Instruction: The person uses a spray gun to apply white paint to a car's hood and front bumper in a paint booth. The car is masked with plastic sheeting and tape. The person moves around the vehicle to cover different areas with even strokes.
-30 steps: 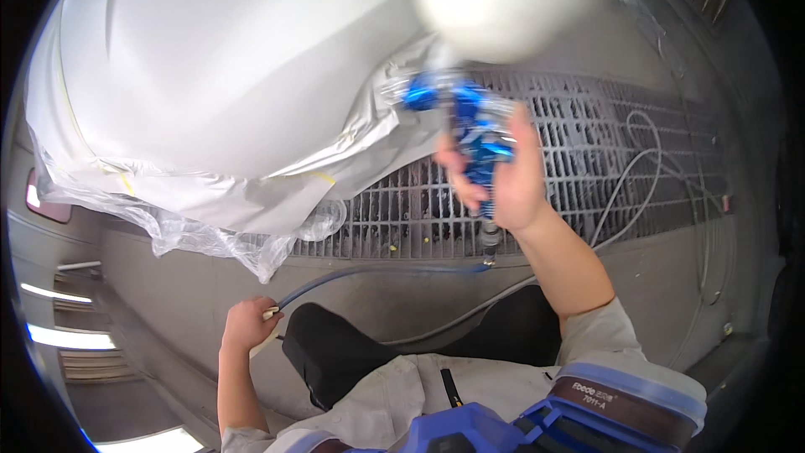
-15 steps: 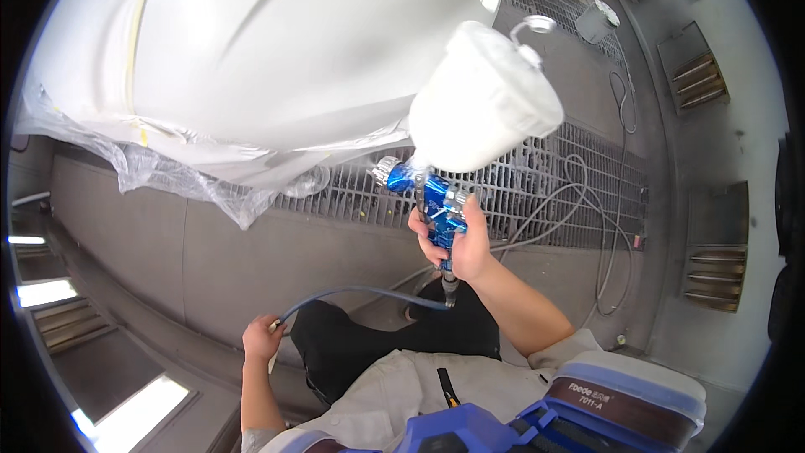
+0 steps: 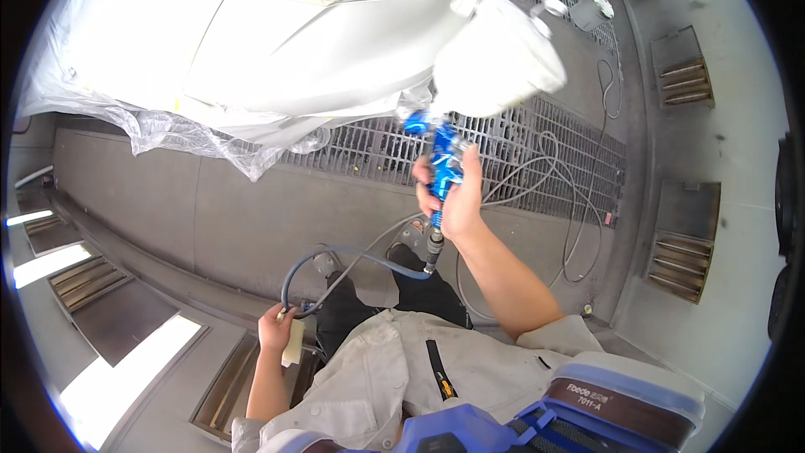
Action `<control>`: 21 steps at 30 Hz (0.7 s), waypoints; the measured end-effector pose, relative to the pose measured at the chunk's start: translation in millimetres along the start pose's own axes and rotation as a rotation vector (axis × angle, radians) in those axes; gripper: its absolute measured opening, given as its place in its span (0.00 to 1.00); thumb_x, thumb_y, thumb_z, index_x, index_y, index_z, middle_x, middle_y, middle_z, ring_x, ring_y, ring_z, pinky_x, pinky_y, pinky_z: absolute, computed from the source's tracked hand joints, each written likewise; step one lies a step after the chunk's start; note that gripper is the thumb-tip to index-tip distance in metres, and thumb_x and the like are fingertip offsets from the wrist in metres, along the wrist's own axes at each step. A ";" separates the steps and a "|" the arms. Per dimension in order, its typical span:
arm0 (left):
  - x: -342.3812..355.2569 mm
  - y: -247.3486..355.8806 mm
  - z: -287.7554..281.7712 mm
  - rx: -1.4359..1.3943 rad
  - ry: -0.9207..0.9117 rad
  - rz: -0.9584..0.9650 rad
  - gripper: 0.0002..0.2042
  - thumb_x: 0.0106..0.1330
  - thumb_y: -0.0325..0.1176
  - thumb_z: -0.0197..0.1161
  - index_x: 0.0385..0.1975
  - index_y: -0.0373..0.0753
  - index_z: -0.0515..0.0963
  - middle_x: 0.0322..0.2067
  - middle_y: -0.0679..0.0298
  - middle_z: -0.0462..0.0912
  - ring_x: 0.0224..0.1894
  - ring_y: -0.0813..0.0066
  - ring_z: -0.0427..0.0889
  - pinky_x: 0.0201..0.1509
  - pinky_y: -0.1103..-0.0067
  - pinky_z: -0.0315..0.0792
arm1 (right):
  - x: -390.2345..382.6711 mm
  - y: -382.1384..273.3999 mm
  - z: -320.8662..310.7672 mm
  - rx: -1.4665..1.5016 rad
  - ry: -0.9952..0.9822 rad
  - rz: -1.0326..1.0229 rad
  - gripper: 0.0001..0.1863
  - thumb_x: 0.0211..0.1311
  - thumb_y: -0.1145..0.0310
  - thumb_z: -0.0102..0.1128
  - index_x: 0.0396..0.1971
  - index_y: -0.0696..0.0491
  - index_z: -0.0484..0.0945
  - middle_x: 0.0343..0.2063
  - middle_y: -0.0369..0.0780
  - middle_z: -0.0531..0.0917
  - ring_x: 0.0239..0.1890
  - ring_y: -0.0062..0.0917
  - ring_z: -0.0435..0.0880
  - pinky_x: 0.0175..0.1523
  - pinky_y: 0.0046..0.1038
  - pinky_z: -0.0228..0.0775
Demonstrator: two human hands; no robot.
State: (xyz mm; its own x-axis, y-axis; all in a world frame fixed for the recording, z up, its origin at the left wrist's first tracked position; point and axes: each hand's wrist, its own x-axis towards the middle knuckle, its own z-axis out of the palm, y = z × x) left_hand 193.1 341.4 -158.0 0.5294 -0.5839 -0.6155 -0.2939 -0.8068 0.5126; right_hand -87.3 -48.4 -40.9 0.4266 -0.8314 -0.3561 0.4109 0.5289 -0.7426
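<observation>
Clock faces are running off the view centre, 12 at top. Right hand is gripping the gun just off centre toward 1, fingers wrapping the blue handle. Gun is standing roughly upright in view, nozzle pointing toward 10, some blur on it. White cup is sitting on top of it at 1, leaning toward 2, small cap sticking out on the cup's 1–2 side. Blue hose is running from the coupling below the handle, arcing toward 9, then dropping to the left hand at 7–8. Left fingers are gripping the blue hose; a pale yellow pad is hanging just beside that hand at its 4, can't tell if the fingers are holding it too. White panel is filling 10 to 12, clear film hanging off its lower edge at 9–10. Nozzle is overlapping the panel's edge in view; can't tell the gap. Grate is lying in the floor behind the gun. Grey hose is crossing the floor and looping over the grate at 2–3. Bucket is standing at 1–2, well apart from the gun. Respirator is covering the rim at 5–6.
</observation>
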 end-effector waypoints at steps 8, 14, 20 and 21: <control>-30.6 58.4 -7.3 -0.035 0.128 0.358 0.09 0.62 0.28 0.74 0.40 0.35 0.87 0.30 0.55 0.85 0.34 0.60 0.84 0.41 0.71 0.76 | 18.5 -63.5 -23.6 -0.256 0.274 -0.241 0.40 0.74 0.27 0.30 0.35 0.53 0.72 0.25 0.35 0.76 0.10 0.16 0.63 0.15 0.23 0.56; -64.0 98.2 -8.0 0.092 0.362 0.527 0.07 0.59 0.30 0.74 0.35 0.38 0.87 0.26 0.57 0.83 0.31 0.57 0.80 0.39 0.66 0.73 | 16.3 -93.7 10.7 -0.256 0.094 -0.144 0.41 0.74 0.27 0.32 0.33 0.54 0.74 0.24 0.34 0.77 0.10 0.16 0.64 0.15 0.23 0.57; -94.5 135.3 -35.9 0.093 0.486 0.560 0.05 0.59 0.28 0.71 0.33 0.36 0.87 0.25 0.56 0.82 0.29 0.57 0.79 0.35 0.67 0.71 | 33.1 -138.7 30.8 -0.047 -0.383 0.169 0.42 0.71 0.25 0.36 0.32 0.55 0.74 0.24 0.35 0.78 0.10 0.15 0.63 0.14 0.22 0.57; -96.5 146.5 -34.3 0.108 0.508 0.586 0.05 0.56 0.27 0.71 0.31 0.37 0.86 0.22 0.57 0.80 0.27 0.57 0.78 0.32 0.67 0.69 | 38.9 -148.8 27.0 -0.104 -0.290 0.137 0.42 0.71 0.25 0.36 0.31 0.54 0.74 0.23 0.35 0.78 0.10 0.15 0.64 0.14 0.22 0.57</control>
State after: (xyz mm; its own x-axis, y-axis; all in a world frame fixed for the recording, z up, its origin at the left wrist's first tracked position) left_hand 126.3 282.6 -3.0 0.5554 -0.8255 0.1002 -0.7001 -0.3992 0.5920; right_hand -110.1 -154.8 71.1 0.6899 -0.6625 -0.2919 0.2555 0.6000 -0.7581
